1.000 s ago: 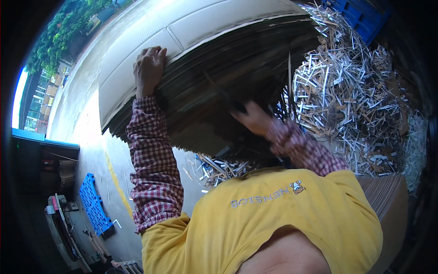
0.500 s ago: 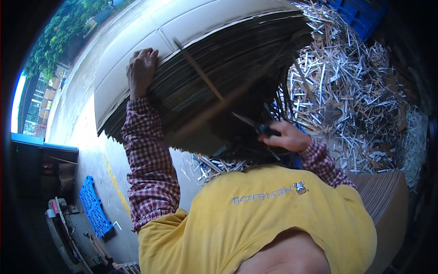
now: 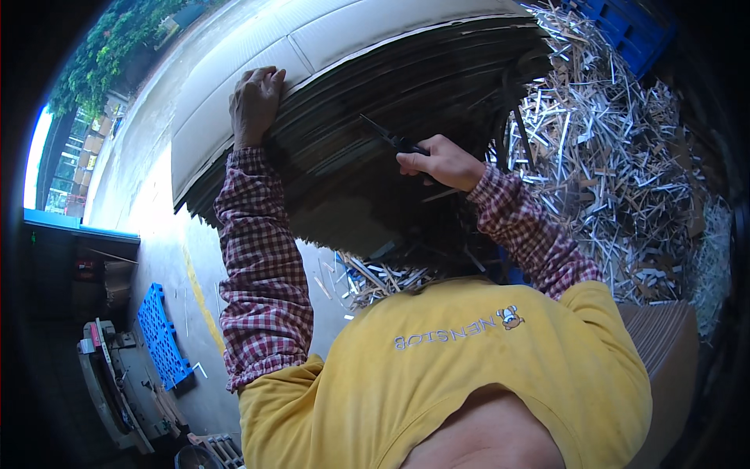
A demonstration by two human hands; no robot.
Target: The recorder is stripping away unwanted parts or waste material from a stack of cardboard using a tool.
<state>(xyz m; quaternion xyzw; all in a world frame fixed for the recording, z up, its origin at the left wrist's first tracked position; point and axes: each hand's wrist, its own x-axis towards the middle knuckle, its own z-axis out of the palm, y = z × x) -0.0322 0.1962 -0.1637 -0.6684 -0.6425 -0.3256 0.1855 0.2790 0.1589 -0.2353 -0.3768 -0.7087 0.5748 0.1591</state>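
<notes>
A thick stack of cardboard sheets [image 3: 234,70], pale on top, shows its dark layered side towards me. My left hand [image 3: 256,105] is closed over the stack's upper edge at the left, fingers bent on the top sheet; its thumb is hard to make out. In front of the layered side, my right hand [image 3: 445,162] is wrapped round a dark-handled tool [image 3: 398,143] with a narrow pointed blade. The tip points up and left at the layers; whether it touches them I cannot tell. Deep shadow hides the stack's lower side.
A big heap of shredded paper and cardboard strips [image 3: 601,172] lies to the right, with a blue plastic crate [image 3: 625,31] behind it. More strips [image 3: 375,285] lie below the stack. A blue pallet [image 3: 164,336] and a grey machine [image 3: 117,383] stand at the left. Corrugated cardboard [image 3: 664,352] is at lower right.
My right hand has moved up and left with the tool, closer to the layers. Blurred loose strips before the stack have dropped away. My left hand stays on the edge.
</notes>
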